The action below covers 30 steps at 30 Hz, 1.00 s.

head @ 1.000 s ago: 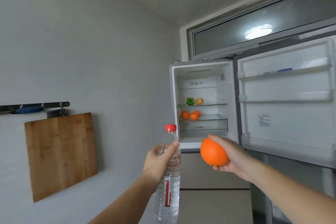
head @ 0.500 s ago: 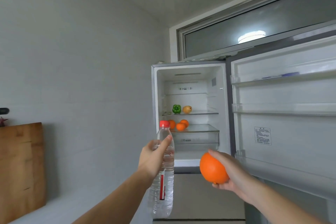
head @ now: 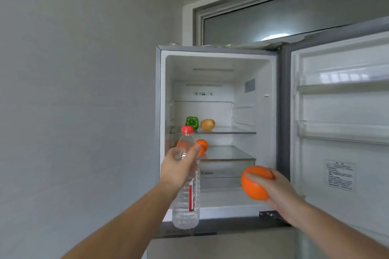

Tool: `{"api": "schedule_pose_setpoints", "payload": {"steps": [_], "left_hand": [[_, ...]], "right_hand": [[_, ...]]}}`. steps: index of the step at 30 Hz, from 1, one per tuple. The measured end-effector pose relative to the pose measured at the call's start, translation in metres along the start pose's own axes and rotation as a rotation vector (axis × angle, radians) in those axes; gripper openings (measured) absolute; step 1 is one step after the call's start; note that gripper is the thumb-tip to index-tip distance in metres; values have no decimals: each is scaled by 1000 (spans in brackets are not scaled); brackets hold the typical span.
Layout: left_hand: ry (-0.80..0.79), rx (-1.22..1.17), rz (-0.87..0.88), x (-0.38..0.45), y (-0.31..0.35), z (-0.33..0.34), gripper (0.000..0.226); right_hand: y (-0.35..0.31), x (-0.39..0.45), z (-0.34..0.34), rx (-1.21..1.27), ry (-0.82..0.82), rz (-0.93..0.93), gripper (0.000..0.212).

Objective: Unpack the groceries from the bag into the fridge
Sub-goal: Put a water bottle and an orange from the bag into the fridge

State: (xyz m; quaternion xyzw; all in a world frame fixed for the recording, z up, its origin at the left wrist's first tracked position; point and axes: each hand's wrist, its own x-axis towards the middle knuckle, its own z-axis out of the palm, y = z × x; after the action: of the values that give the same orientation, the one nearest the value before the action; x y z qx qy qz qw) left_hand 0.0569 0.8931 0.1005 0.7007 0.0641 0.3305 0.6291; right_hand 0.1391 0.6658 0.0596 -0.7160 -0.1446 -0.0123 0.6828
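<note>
The fridge (head: pixel 162 94) stands open in front of me, its door (head: pixel 341 153) swung out to the right. My left hand (head: pixel 179 166) grips a clear water bottle (head: pixel 186 206) with a red cap, held upright before the fridge's left edge. My right hand (head: pixel 275 189) holds an orange (head: pixel 255 185) in front of the lower right of the compartment. Inside, a green pepper (head: pixel 192 122) and a yellow fruit (head: pixel 208 124) sit on the upper glass shelf. Oranges (head: pixel 203 145) lie on the shelf below, partly hidden by the bottle.
A grey wall (head: pixel 73 101) runs along the left, close to the fridge side. The door carries several bare shelves (head: pixel 341 134). A drawer (head: pixel 227 168) sits under the lower glass shelf. A window (head: pixel 294 12) is above the fridge.
I have come closer to the fridge, which now fills more of the view. Both hands carried the bottle and orange forward toward the compartment. The wooden board at left has left the view.
</note>
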Motion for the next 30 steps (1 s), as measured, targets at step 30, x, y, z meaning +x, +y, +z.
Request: {"api": "schedule_pose_setpoints", "payload": {"steps": [30], "left_hand": [[67, 91, 341, 382, -8, 208, 57]], "right_hand": [[91, 394, 96, -808, -227, -382, 68]]}}
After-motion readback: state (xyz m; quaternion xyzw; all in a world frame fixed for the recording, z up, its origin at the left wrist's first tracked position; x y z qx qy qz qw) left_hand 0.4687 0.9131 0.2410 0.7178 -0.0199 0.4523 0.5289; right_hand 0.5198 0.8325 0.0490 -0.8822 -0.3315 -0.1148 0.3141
